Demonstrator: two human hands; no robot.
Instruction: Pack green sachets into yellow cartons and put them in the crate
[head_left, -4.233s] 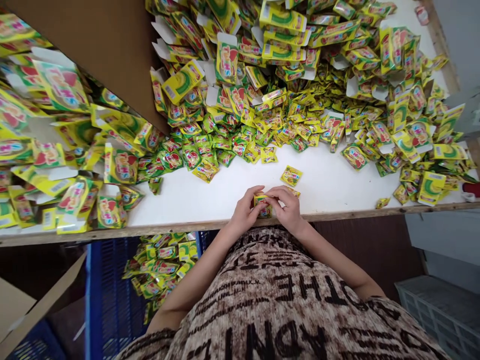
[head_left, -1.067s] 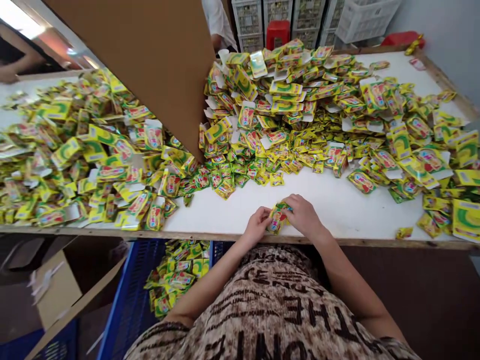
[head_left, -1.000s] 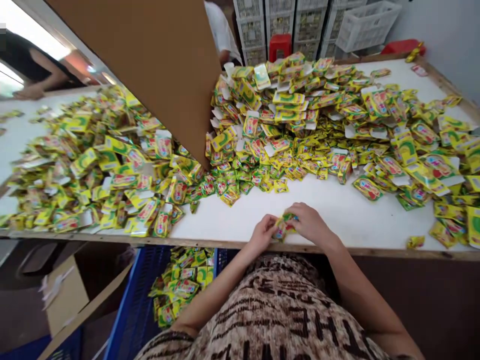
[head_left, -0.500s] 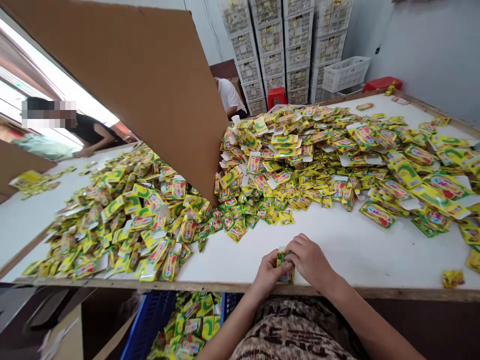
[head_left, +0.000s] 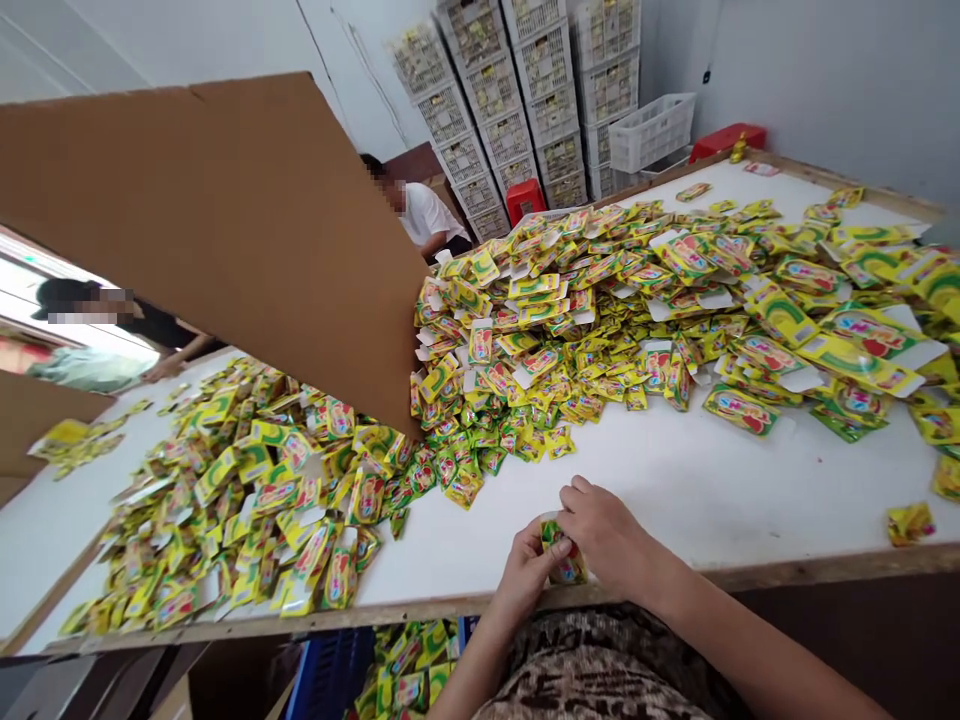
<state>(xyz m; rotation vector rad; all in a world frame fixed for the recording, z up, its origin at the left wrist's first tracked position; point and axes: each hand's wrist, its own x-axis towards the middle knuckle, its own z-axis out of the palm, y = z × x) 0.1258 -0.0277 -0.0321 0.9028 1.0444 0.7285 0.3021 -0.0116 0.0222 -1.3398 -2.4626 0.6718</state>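
Close to the table's front edge, a small yellow-and-green printed box (head_left: pixel 568 570) stands between my two hands. My left hand (head_left: pixel 527 568) is closed around its left side, thumb across the printed face. At the top end, where a bit of white flap shows, the fingers of my right hand (head_left: pixel 606 532) are pinched together. My right fingers partly cover that end, so whether a sachet is between them is hidden. Beyond my hands lie small green and yellow sachets (head_left: pixel 463 487) and a large heap of similar printed boxes (head_left: pixel 540 287), several with white flaps open.
A brown cardboard panel (head_left: pixel 225 240) divides this heap from another pile of boxes (head_left: pixel 255 480) at left. Below the table edge sits a blue crate (head_left: pixel 330 670) holding more boxes. White crates (head_left: pixel 544 95) are stacked behind. Two other people (head_left: pixel 435 215) work across the table.
The camera view has tilted and shifted, so the panel and heaps sit differently in the picture. Both hands stay on the box, with the right fingers still at its top end.
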